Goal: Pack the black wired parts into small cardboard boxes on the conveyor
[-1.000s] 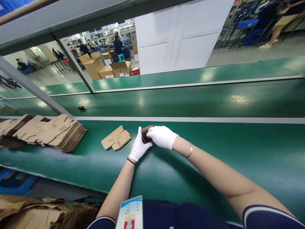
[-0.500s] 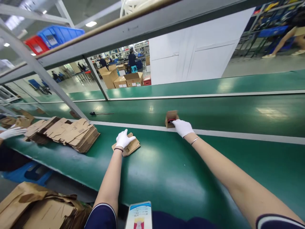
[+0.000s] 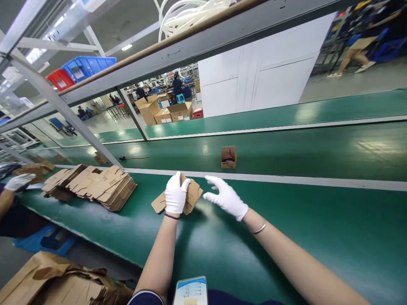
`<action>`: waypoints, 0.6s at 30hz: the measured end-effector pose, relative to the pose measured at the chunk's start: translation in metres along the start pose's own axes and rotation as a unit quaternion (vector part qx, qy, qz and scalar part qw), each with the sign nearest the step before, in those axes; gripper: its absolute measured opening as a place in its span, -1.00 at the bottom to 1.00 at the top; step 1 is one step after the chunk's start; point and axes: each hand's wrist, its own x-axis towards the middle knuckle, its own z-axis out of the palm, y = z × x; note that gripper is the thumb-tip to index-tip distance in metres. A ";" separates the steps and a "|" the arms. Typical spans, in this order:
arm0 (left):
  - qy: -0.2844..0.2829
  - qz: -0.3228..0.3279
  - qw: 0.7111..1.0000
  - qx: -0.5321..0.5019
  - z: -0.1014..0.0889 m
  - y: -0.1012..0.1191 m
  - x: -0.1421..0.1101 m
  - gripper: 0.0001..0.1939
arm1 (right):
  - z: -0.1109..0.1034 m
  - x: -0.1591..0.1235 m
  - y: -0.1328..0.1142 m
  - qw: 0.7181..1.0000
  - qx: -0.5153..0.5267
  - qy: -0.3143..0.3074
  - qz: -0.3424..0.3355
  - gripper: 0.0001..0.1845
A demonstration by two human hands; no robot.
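Note:
My left hand, in a white glove, grips a flat folded cardboard box above the green work surface, its fingers partly covering it. Another flat piece of cardboard shows just left of that hand. My right hand, gloved too, hovers right of the held cardboard with fingers apart and nothing in them. Beyond it, a small open cardboard box stands on the conveyor belt, with something dark and a red wire inside.
Stacked flat cardboard boxes lie to my left. Past them is a co-worker's gloved hand. A dark plug with a thin wire lies on the belt. A slanted metal post rises behind the stack. A large paper-wrapped bundle sits lower left.
My right hand has let go of the small box on the belt and come back leftward, opening. My left hand has lifted the flat cardboard and moved it slightly right.

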 end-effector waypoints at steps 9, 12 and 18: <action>-0.135 -0.190 0.793 -0.563 0.005 0.049 -0.059 -0.53 | 0.004 -0.012 -0.021 0.964 0.215 0.151 0.039 -0.77; -0.148 -0.246 0.707 -0.647 0.009 0.058 -0.068 -0.56 | 0.003 -0.018 -0.026 0.947 0.286 0.142 0.036 -0.74; -0.059 -0.222 0.696 -0.680 0.017 0.070 -0.076 -0.60 | 0.012 -0.026 -0.034 0.888 0.423 0.137 0.119 -0.70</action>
